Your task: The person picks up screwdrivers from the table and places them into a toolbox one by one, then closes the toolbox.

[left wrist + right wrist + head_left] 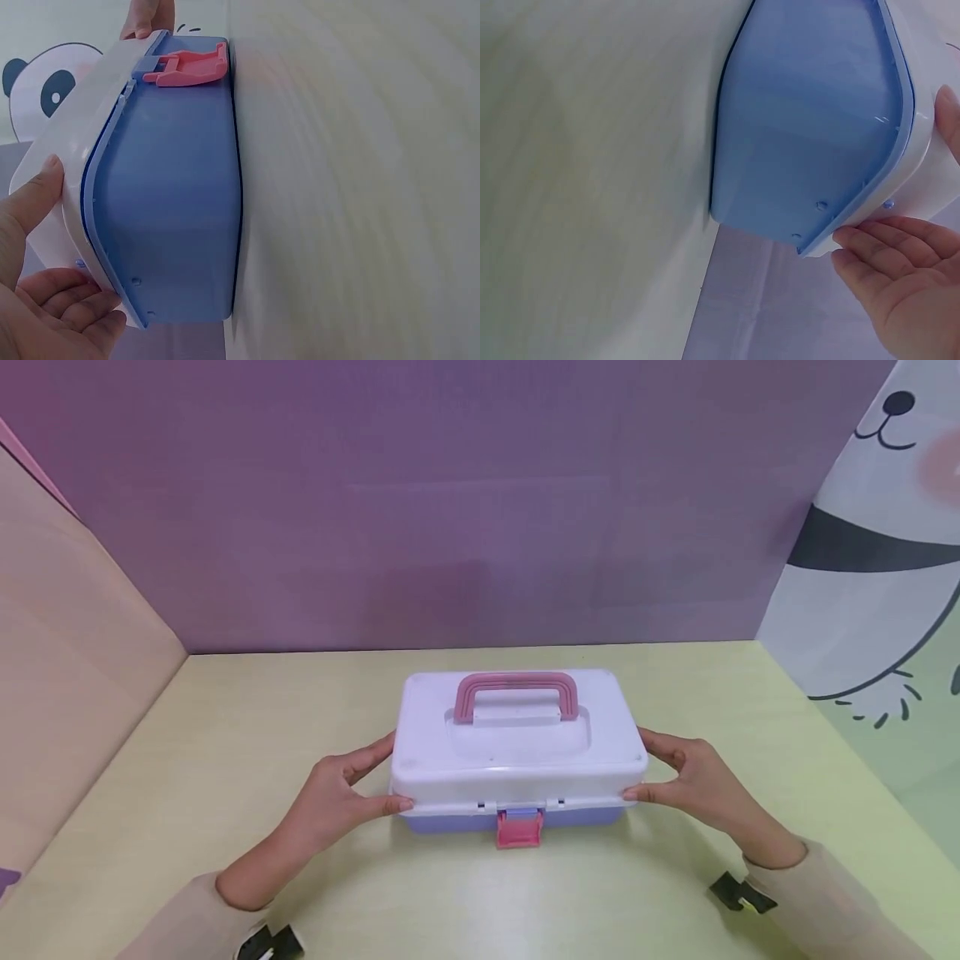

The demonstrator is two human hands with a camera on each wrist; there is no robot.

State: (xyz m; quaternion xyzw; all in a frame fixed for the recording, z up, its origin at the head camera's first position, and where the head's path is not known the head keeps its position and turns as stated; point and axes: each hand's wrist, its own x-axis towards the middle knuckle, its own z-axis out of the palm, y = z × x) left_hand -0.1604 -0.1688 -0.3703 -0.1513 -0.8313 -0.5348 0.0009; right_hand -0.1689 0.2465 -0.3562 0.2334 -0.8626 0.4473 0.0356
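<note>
A plastic storage box with a white lid and a blue base sits on the table. Its pink handle stands up from the lid. At the front, the pink latch is flipped outward, off the lid. My left hand grips the lid's left end, thumb at the front corner and fingers toward the back. The right hand holds the opposite end likewise. In both wrist views the fingertips lie at the lid's rim, and the lid rests over the base. The box's inside is hidden.
The pale yellow table meets a purple back wall. On the left stands a beige side panel; on the right, a panel with a cartoon panda. Dark straps show at both sleeves.
</note>
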